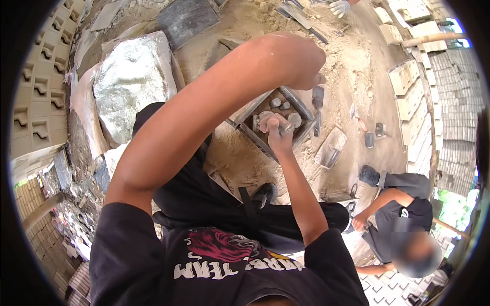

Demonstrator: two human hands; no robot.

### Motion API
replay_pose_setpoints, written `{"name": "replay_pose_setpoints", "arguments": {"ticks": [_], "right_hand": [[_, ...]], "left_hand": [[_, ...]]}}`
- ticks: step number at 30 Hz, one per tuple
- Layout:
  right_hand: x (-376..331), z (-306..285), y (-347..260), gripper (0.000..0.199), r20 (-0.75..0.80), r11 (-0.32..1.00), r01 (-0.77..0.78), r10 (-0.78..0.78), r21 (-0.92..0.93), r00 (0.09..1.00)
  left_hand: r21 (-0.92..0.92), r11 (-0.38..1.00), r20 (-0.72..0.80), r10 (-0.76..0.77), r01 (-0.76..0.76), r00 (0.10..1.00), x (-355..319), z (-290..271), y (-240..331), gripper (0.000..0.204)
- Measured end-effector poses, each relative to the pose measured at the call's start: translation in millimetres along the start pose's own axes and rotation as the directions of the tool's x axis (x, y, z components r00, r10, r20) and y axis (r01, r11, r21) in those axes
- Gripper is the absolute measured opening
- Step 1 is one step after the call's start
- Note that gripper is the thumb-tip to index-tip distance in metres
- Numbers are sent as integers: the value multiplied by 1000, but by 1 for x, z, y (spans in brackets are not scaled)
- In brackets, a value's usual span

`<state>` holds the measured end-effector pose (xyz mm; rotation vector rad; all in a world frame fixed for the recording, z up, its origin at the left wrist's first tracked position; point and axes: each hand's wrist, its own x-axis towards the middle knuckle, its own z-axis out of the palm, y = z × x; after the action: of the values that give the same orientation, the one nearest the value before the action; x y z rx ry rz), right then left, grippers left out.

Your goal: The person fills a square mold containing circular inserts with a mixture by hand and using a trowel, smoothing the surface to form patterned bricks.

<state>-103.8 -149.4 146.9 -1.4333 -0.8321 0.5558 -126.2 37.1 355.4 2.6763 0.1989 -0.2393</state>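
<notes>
Right hand (277, 133) fingers clamped on grey metal handle inside square steel mould (301, 108) on sand; left hand (296, 60) fisted above, just far.

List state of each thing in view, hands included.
Left hand: fisted, raised above the mould; what it holds cannot be told.
Right hand: closed on a grey piece at the mould's near edge.
Mould: metal frame on the sand, open top, round grey pieces inside.
Trowel: lying flat on the sand, untouched.
Co-worker: crouched at right, hand down near the ground.
</notes>
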Motion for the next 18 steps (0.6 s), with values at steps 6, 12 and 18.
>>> {"name": "replay_pose_setpoints", "arguments": {"ticks": [6, 12, 18], "right_hand": [[9, 8, 10, 49, -164, 987, 63, -39, 146, 986], [18, 9, 5, 51, -320, 997, -59, 73, 54, 945], [21, 8, 15, 49, -352, 991, -76, 109, 108, 930]], "left_hand": [[-104, 994, 43, -31, 36, 999, -4, -3, 1, 48], [-10, 989, 64, -146, 147, 987, -8, -3, -14, 48], [-99, 991, -18, -91, 89, 996, -14, -1, -15, 49]]}}
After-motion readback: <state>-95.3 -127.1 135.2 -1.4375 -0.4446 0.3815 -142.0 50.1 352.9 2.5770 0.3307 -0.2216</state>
